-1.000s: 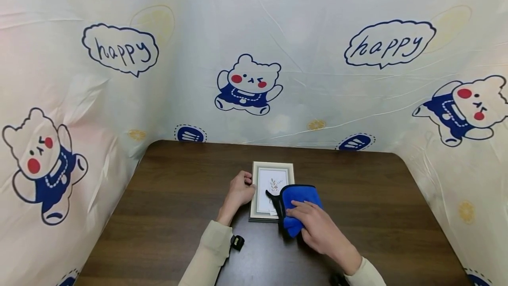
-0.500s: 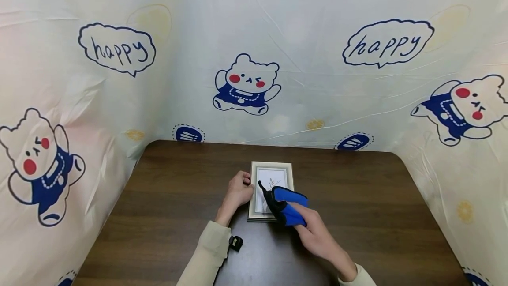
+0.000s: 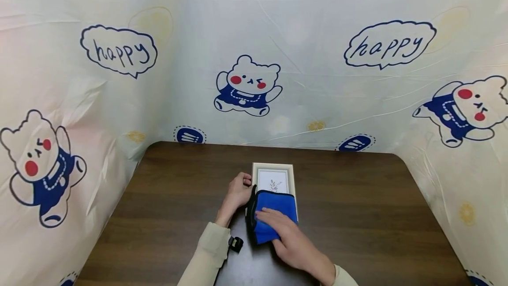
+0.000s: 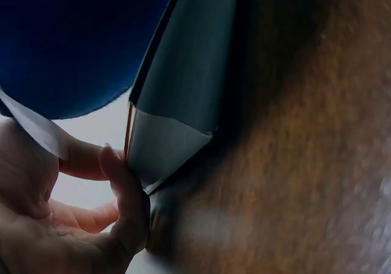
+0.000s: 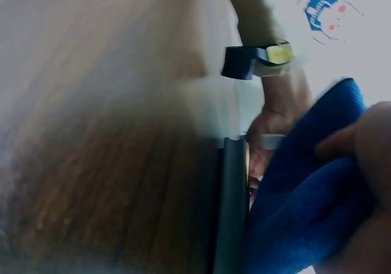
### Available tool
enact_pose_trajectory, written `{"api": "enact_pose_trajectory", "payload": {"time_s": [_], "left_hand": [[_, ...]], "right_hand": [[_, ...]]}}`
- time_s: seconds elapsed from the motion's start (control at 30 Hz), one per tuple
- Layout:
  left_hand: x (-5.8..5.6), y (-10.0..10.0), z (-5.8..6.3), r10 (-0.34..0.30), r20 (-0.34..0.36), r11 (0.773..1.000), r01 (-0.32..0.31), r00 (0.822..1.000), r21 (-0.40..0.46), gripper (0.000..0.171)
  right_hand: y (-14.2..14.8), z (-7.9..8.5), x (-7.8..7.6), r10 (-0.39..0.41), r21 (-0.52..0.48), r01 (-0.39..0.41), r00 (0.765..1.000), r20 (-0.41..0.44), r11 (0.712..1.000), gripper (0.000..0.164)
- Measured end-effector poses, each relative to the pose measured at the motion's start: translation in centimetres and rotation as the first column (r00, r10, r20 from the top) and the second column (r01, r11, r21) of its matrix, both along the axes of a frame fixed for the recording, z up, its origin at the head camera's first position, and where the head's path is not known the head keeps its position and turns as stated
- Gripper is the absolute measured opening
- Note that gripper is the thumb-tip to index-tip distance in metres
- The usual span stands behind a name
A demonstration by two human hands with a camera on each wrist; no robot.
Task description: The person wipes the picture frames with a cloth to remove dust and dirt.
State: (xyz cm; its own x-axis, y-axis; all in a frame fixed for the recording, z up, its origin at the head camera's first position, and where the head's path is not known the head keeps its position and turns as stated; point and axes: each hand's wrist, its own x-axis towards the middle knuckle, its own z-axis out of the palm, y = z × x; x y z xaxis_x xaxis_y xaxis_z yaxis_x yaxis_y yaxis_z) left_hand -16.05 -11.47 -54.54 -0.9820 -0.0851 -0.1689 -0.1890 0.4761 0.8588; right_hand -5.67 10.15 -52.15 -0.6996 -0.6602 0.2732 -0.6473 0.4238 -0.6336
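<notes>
A picture frame (image 3: 294, 184) with a pale border and a small plant print lies on the table. My left hand (image 3: 238, 191) holds its left edge; in the left wrist view, the thumb and fingers (image 4: 125, 191) pinch close to a corner of the frame's dark side (image 4: 183, 72). A blue cloth (image 3: 278, 204) with black edging covers the lower part of the frame. My right hand (image 3: 291, 237) lies over the cloth, its fingers extended on top and its thumb at the lower edge. The right wrist view shows a cloth fold (image 5: 305, 207) between finger and thumb.
The brown wooden table (image 3: 377, 215) extends on both sides of the frame. A pale printed curtain (image 3: 309, 56) hangs behind it and along its sides. A small black device (image 3: 236, 244) sits at the left wrist, by the sleeve cuff.
The right hand lifted and turned the cloth, then moved it left and laid it flatter across the frame's lower part. The left hand has stayed at the frame's left edge.
</notes>
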Motion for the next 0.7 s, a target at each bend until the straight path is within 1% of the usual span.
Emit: {"api": "enact_pose_trajectory", "payload": {"time_s": [0.1,0.17,0.23,0.33,0.43,0.53,0.7], "left_hand": [[0.1,0.0,0.1,-0.015,0.012,1.000,0.015,1.000,0.005,0.030],[0.1,0.1,0.2,-0.013,0.023,1.000,0.013,1.000,0.007,0.031],[0.1,0.2,0.3,-0.010,0.027,1.000,0.009,1.000,0.006,0.031],[0.2,0.3,0.3,-0.005,0.031,1.000,0.005,1.000,0.004,0.032],[0.1,0.3,0.2,-0.005,0.036,1.000,0.005,0.999,0.008,0.032],[0.1,0.2,0.2,-0.009,0.031,1.000,0.009,0.999,-0.001,0.032],[0.0,0.1,0.2,-0.013,0.000,1.000,0.013,1.000,-0.018,0.031]], "right_hand": [[-0.2,-0.4,0.1,0.062,0.122,-0.050,0.993,-0.096,0.991,0.077],[-0.4,-0.7,0.0,0.095,0.173,-0.067,0.982,-0.161,0.983,0.073],[-0.4,-0.9,0.0,0.117,0.199,-0.075,0.971,-0.207,0.977,0.069],[-0.4,-1.2,-0.1,0.139,0.214,-0.086,0.959,-0.245,0.973,0.063],[-0.4,-1.4,-0.1,0.155,0.239,-0.092,0.953,-0.261,0.967,0.062],[-0.5,-1.6,0.1,0.170,0.285,-0.091,0.948,-0.268,0.954,0.061],[-0.6,-1.7,0.4,0.192,0.337,-0.104,0.952,-0.238,0.936,0.060]]}}
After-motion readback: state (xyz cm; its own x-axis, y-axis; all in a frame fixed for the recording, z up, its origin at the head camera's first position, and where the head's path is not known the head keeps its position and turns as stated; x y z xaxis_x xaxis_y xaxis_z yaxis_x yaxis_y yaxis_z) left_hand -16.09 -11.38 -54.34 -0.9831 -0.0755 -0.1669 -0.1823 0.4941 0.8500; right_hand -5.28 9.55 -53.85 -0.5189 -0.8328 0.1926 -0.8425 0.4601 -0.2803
